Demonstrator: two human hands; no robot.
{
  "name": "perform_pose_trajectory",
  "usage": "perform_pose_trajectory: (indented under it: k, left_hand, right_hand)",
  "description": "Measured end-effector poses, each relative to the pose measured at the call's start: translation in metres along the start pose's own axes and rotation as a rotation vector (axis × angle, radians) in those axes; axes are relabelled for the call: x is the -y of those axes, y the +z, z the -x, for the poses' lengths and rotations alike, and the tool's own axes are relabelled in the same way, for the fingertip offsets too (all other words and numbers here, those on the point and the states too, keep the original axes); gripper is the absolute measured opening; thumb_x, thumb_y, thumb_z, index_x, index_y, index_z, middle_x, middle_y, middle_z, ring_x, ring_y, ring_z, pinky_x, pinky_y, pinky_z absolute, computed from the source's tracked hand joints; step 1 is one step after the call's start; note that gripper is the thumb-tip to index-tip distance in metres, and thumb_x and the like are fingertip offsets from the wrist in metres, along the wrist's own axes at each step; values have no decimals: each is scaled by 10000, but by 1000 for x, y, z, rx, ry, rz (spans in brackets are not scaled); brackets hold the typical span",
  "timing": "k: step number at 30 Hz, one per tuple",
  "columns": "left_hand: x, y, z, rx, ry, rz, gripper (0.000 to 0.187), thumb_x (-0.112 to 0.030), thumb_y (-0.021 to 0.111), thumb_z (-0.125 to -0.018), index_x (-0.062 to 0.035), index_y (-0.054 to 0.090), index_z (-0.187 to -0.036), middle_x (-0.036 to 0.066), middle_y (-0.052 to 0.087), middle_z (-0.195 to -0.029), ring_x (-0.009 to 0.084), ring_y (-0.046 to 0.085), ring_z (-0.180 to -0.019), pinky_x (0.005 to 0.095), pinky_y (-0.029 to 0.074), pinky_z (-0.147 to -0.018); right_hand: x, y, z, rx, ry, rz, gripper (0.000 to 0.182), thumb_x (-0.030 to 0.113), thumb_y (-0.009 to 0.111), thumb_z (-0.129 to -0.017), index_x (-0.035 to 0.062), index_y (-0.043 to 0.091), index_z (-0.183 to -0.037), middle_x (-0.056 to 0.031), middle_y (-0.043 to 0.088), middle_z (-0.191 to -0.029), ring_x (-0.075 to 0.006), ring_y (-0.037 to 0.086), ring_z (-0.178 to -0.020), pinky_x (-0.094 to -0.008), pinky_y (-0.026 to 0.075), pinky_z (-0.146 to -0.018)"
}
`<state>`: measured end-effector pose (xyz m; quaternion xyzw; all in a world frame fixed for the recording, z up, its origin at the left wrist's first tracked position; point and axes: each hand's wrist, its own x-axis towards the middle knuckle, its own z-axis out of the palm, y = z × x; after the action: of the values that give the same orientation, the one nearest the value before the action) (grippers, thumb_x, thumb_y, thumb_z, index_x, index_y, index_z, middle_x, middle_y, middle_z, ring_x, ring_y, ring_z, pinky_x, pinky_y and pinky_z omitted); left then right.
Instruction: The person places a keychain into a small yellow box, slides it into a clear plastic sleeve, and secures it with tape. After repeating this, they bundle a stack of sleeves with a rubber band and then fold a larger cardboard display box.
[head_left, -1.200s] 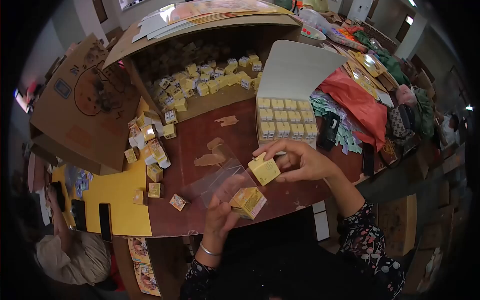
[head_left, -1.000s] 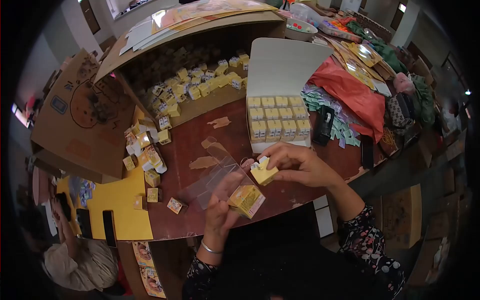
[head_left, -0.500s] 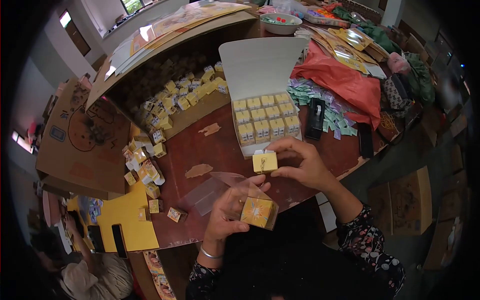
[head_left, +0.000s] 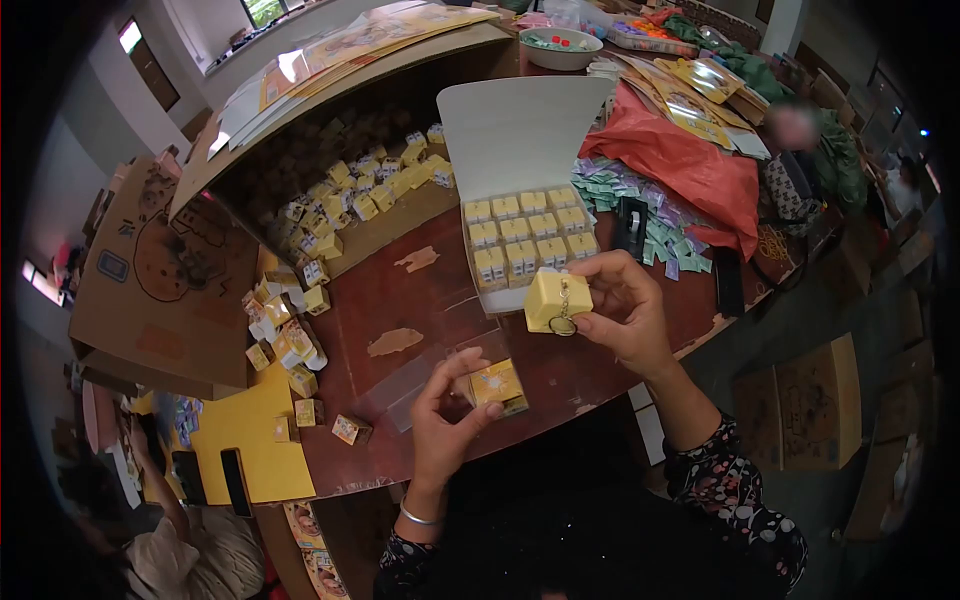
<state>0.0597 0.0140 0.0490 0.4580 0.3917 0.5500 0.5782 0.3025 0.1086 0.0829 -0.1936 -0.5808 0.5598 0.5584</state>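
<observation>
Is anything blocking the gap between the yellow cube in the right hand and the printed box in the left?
Nothing opaque stands between the yellow cube and the printed box. Clear plastic shows by the left hand; whether any crosses the gap, I cannot tell.

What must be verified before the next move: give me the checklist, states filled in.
1. Yellow cube gripped by the right hand: ok.
2. Key ring in view on the cube: ok.
3. Small printed box held by the left hand: ok.
4. One hand free: not ok, both hold something.
5. Clear plastic open for the cube: cannot tell, its edges barely show.
6. Lid of the white carton raised: ok.
</observation>
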Motion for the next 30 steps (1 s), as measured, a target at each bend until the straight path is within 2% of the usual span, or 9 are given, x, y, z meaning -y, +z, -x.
perform_pose_trajectory:
  k: [1, 4, 6, 12, 15, 18, 24, 27, 30]
  left_hand:
    - [0, 3, 0, -59, -21, -54, 636, 9, 818, -814, 46, 527, -1377, 75, 546, -1315, 193, 628, -1187, 342, 536, -1021]
    - [5, 9, -1, -53, -30, -183, 646, 76, 789, -818, 27, 515, -1400, 67, 547, -1286, 198, 633, -1185, 317, 556, -997]
    - [7, 13, -1, -26, -10, -183, 664, 70, 797, -813, 13, 510, -1409, 67, 544, -1289, 206, 636, -1190, 319, 564, -988]
    - [5, 16, -1, -14, 51, -122, 683, 58, 797, -823, 22, 479, -1426, 75, 535, -1307, 229, 630, -1219, 338, 566, -1003]
    - [6, 14, 0, -42, 56, -114, 681, 51, 794, -832, 30, 468, -1430, 79, 531, -1325, 234, 628, -1225, 346, 562, -1013]
    - [7, 15, 1, -40, 54, -78, 684, 45, 792, -838, 30, 461, -1436, 82, 525, -1342, 237, 626, -1227, 350, 559, -1020]
    - [4, 16, -1, -54, 83, -139, 747, 22, 800, -841, 7, 424, -1487, 105, 561, -1325, 238, 627, -1224, 353, 556, -1011]
    - [-2, 21, -2, -67, 107, -110, 784, 4, 811, -837, -13, 411, -1512, 120, 586, -1308, 234, 630, -1218, 347, 553, -1000]
    - [2, 20, -3, -75, 169, -244, 811, 7, 817, -828, -23, 399, -1522, 122, 576, -1308, 237, 622, -1217, 355, 547, -1007]
  right_hand:
    - [2, 3, -1, -6, -32, 8, 446, -40, 755, -862, 3, 557, -1260, -100, 638, -1205, -190, 633, -1160, -363, 510, -1052]
    - [5, 18, -3, -19, -106, 75, 447, -22, 768, -851, 14, 570, -1250, -97, 642, -1189, -191, 628, -1156, -361, 507, -1047]
    - [7, 28, -1, -26, -129, 183, 441, -5, 785, -836, 21, 591, -1230, -99, 648, -1180, -201, 630, -1154, -357, 512, -1029]
    - [17, 31, -7, 116, -222, 758, 399, 53, 851, -744, 44, 683, -1106, -117, 677, -1177, -278, 628, -1124, -386, 489, -984]
    - [20, 33, -8, 206, -173, 774, 376, 93, 845, -756, 55, 705, -1103, -113, 689, -1160, -288, 610, -1128, -397, 476, -996]
    - [20, 29, -10, 280, -146, 816, 377, 133, 825, -796, 58, 712, -1148, -116, 655, -1220, -270, 604, -1128, -383, 479, -990]
    - [16, 27, -4, 236, 79, 544, 425, 208, 784, -869, 42, 692, -1250, -146, 534, -1413, -239, 578, -1206, -389, 461, -1038]
    - [15, 25, 0, 216, 93, 536, 420, 213, 760, -891, 41, 684, -1266, -154, 520, -1444, -273, 565, -1260, -399, 453, -1063]
    - [15, 25, -1, 171, -96, 643, 380, 150, 776, -864, 91, 716, -1234, -191, 488, -1479, -329, 524, -1335, -409, 462, -1048]
